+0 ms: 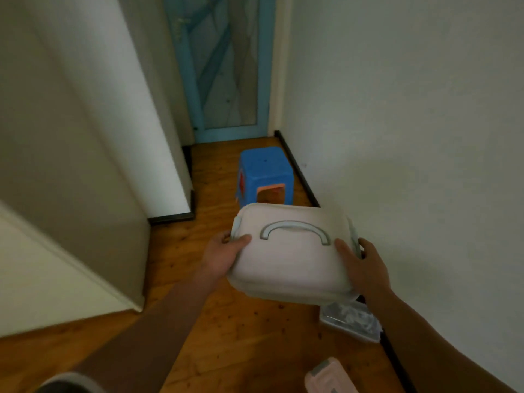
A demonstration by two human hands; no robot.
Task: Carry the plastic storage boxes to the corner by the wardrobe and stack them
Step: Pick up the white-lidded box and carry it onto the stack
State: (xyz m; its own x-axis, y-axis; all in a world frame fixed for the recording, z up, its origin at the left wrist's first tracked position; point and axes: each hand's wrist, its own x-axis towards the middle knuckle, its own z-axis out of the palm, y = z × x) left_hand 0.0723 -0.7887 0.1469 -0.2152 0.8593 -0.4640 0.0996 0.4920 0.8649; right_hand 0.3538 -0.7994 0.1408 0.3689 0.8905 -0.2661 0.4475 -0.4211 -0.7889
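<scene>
A pale pink plastic storage box (292,259) with a grey handle on its lid is held in the air above the wooden floor. My left hand (224,255) grips its left side with the thumb on the lid. My right hand (361,265) grips its right side by the grey latch. Just below the held box a clear plastic box (351,321) with grey things inside lies on the floor against the right wall. The corner of another pink box (329,375) with a grey latch shows at the bottom edge.
A blue plastic stool (265,173) stands on the floor ahead, near the right wall. A blue-framed door (224,66) closes the far end of the narrow passage. A white wall corner (141,123) juts in on the left. The right wall (411,123) runs close by.
</scene>
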